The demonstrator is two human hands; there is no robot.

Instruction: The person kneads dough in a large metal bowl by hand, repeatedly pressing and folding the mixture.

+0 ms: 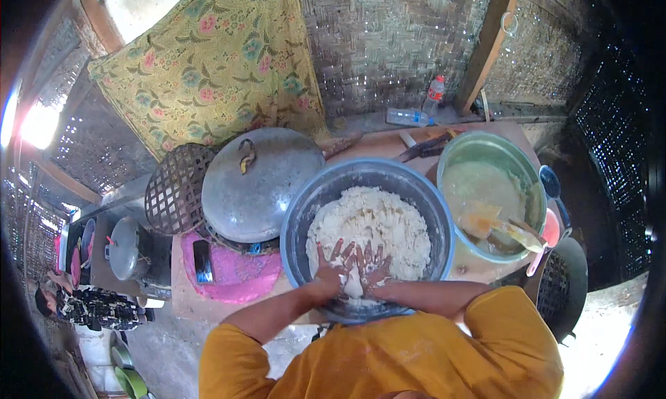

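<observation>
A large blue-grey basin (295, 212) in front of me holds a broad heap of pale, crumbly flour or dough (378, 219); which of the two I cannot tell. Both hands reach over the near rim into it. My left hand (334, 267) rests on the near side of the heap, its fingers spread and dusted white. Close beside it, my right hand (373, 266) lies on the same heap with fingers apart. Whitish material shows between the hands. Neither hand is closed around anything.
Right of the basin stands a green tub (454, 156) of cloudy liquid with a yellowish scoop (517, 232). A lidded metal pot (267, 184), a pink plastic sheet (243, 278) and a phone (202, 260) lie left. Bottles (409, 117) stand behind. Another person (97, 309) is far left.
</observation>
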